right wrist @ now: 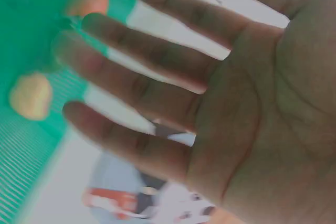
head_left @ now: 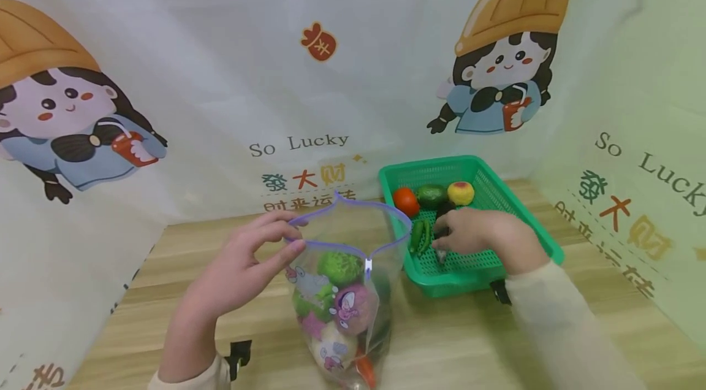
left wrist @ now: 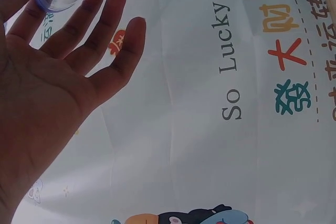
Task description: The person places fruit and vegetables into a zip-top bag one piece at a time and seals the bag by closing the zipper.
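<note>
A clear zip bag (head_left: 380, 301) with a purple rim and a white slider stands upright on the table, its mouth wide. Inside show lumpy green, pink and pale vegetables, a dark green one, and an orange-red piece near the bottom. My left hand (head_left: 242, 267) pinches the bag's rim at its left side between thumb and fingers. Over the green basket (head_left: 452, 289) reaches my right hand (head_left: 469, 230), with fingers extended and nothing in the palm (right wrist: 262, 103). Below it lies a dark, long vegetable (head_left: 441, 255), partly hidden. Beside its fingertips are green peppers (head_left: 421, 237).
At the basket's back sit a tomato (head_left: 406, 201), a dark green vegetable (head_left: 432, 197) and a yellow-red peach-like fruit (head_left: 460, 193). The wood-patterned table (head_left: 220, 304) meets printed cloth walls (head_left: 220, 71) at the back and sides. The basket stands right of the bag.
</note>
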{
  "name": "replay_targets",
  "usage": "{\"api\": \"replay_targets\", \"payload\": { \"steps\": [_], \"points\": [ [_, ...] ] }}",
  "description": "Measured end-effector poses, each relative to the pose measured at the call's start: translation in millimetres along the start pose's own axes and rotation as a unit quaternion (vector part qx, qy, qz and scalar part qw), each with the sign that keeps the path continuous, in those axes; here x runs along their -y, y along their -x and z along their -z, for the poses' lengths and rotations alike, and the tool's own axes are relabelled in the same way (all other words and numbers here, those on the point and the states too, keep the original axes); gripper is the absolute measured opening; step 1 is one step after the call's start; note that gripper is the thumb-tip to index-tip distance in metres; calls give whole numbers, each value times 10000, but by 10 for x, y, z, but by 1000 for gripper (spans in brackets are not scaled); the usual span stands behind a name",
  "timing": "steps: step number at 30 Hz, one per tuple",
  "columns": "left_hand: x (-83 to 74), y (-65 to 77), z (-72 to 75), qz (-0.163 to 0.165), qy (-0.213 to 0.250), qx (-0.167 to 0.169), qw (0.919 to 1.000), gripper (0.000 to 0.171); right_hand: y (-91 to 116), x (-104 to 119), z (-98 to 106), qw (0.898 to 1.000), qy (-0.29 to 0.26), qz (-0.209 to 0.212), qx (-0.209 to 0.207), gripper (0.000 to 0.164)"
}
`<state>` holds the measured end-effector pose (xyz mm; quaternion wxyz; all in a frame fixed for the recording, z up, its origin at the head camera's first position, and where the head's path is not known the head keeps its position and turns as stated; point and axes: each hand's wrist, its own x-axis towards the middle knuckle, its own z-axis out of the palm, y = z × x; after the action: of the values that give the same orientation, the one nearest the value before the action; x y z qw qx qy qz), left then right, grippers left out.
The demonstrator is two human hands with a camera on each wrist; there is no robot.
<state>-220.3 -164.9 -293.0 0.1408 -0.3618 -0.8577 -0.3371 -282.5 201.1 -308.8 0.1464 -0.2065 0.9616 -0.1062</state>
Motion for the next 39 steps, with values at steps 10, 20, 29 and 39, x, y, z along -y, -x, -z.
{"api": "replay_targets", "payload": {
  "steps": [10,20,29,39],
  "points": [
    [-10,7,-37,7,30,-54,10000,5,-502,-231,780,9969,148,-168,752,40],
    [15,5,-65,6,118,-20,9999,5,-772,-759,115,9850,-1078,-1339,154,38],
    [-11,-1,-45,190,30,45,9998,7,-781,-605,33,9900,-155,-1387,192,40],
    [7,1,-15,72,89,96,9999,5,-794,-525,-78,9780,-289,-2005,506,35]
  ]
}}
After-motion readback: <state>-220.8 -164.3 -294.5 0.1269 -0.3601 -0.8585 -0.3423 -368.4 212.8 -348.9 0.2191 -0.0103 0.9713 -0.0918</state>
